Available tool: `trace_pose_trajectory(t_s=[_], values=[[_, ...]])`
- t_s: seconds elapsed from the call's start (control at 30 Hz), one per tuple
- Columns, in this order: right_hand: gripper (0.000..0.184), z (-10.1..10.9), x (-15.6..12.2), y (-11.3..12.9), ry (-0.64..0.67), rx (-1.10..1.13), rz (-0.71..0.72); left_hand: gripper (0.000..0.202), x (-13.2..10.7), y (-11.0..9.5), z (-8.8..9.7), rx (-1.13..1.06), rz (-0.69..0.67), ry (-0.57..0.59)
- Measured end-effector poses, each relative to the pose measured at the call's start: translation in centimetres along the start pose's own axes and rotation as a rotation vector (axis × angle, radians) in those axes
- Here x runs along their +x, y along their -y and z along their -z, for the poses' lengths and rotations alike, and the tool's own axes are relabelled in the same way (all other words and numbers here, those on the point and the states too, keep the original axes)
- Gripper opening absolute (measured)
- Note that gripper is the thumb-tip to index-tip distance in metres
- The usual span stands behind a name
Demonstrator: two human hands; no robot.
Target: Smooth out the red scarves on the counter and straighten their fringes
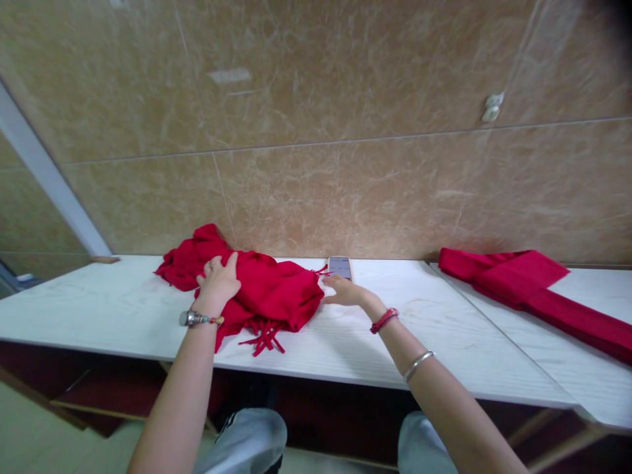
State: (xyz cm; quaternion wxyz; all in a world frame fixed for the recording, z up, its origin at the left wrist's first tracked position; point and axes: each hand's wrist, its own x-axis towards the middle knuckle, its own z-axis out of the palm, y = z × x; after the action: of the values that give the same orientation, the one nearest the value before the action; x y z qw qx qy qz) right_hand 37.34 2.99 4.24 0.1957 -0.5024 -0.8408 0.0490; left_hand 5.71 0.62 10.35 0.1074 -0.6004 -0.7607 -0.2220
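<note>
A red fringed scarf (276, 289) lies bunched on the white tabletop, its tassels hanging toward the front edge. My left hand (218, 283) rests on top of the scarf's left part, fingers apart and pressed lightly on the cloth. At the scarf's right end, my right hand (344, 290) is held with fingers stretched out, close to the fringe; whether the fingertips touch it I cannot tell. Just behind the right hand lies a phone (340, 266) with its screen lit, partly covered by a few tassels and the fingers.
A folded red cloth (523, 280) lies along the right part of the white tabletop (395, 342), across a seam. A tiled wall (320, 184) rises directly behind, with a small white fixture (492, 106) on it. Open dark shelves (113, 388) sit below the top.
</note>
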Motion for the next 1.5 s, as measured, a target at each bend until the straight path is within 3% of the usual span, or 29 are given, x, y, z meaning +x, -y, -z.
trace_pose_trajectory(t_s=[0.07,0.1,0.13,0.2,0.23,0.3,0.43,0.5,0.57,0.63,0.73,0.8,0.9,0.97,1.03,1.1,1.17,1.23,1.37,1.5], values=[[0.043,-2.2,0.5,2.0,0.158,-0.079,0.024,0.062,-0.7,-1.7,-0.5,-0.028,-0.223,0.035],[0.039,-3.1,0.7,2.9,0.195,-0.107,0.017,0.060,-1.2,-2.8,-0.9,-0.058,-0.399,0.087],[0.031,-3.8,0.9,3.5,0.207,-0.125,0.005,0.057,-1.8,-3.8,-1.3,-0.082,-0.550,0.176],[0.019,-4.5,1.2,4.3,0.191,-0.134,-0.019,0.057,-2.9,-5.4,-2.5,-0.050,-0.684,0.418],[0.019,-4.5,1.4,4.4,0.173,-0.134,-0.028,0.057,-3.2,-5.8,-3.1,-0.011,-0.698,0.496],[0.019,-3.6,1.5,4.0,0.133,-0.140,-0.048,0.048,-3.4,-6.1,-4.2,0.017,-0.686,0.494],[0.023,1.4,0.8,1.9,-0.035,-0.173,-0.122,0.025,-1.3,-4.2,-3.7,-0.137,-0.548,0.176],[0.029,4.7,-0.2,0.6,-0.255,-0.199,-0.192,0.025,0.1,-2.7,-2.4,-0.182,-0.443,0.013],[0.030,7.4,-1.6,-0.5,-0.475,-0.213,-0.253,0.026,0.9,-1.3,-1.2,-0.163,-0.345,-0.079],[0.030,8.9,-2.9,-1.3,-0.394,-0.206,-0.205,0.026,1.1,-0.7,-1.0,-0.119,-0.305,-0.066],[0.037,8.8,-3.9,-1.4,0.091,-0.137,-0.107,0.022,0.3,-1.6,-2.0,-0.096,-0.378,0.055],[0.039,7.9,-3.7,-0.7,0.230,-0.102,-0.114,0.021,-0.5,-3.2,-2.8,-0.140,-0.506,0.133],[0.036,6.0,-2.5,1.0,0.012,-0.069,-0.094,0.026,-1.8,-5.9,-2.5,-0.289,-0.724,0.204],[0.043,4.7,-1.4,2.2,-0.125,0.000,0.023,0.028,-2.7,-7.3,-1.2,-0.399,-0.817,0.236],[0.051,3.4,-0.4,3.3,-0.149,0.087,0.170,0.028,-3.5,-8.3,0.5,-0.473,-0.873,0.290],[0.045,2.6,0.4,4.2,-0.096,0.152,0.283,0.028,-4.1,-8.6,2.1,-0.515,-0.906,0.346],[0.028,2.4,0.9,4.7,-0.008,0.176,0.318,0.028,-4.1,-8.3,3.2,-0.542,-0.903,0.340],[0.019,2.8,1.0,4.5,0.041,0.158,0.278,0.029,-3.7,-7.4,3.7,-0.573,-0.854,0.254],[0.019,4.8,-0.2,2.5,-0.048,0.056,0.121,0.030,-2.1,-4.7,3.8,-0.638,-0.653,0.009],[0.021,6.6,-2.1,0.1,-0.106,0.009,0.021,0.030,-1.3,-3.2,3.6,-0.656,-0.607,-0.002]])
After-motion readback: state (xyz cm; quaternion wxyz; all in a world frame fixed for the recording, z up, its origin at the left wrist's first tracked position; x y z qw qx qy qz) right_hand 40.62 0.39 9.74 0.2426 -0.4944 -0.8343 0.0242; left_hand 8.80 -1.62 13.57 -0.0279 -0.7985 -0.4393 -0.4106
